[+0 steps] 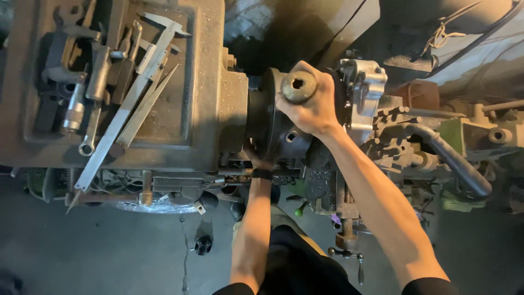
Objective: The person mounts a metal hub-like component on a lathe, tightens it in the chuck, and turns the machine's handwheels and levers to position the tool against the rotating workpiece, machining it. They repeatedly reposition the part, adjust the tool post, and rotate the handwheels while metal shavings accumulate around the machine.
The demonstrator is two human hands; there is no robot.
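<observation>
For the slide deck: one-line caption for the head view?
Right hand grips chuck key on lathe chuck; left hand steadies it from below.

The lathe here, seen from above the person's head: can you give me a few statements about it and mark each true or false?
1. The right hand grips a round metal handle with a hollow end. True.
2. The left hand rests on the floor. False: it reaches up under the dark chuck.
3. A long caliper lies in the tray on top of the headstock. True.
4. The tray holds only the caliper. False: a wrench and other tools lie there too.
5. Both forearms are covered by long sleeves. False: they are bare.
</observation>
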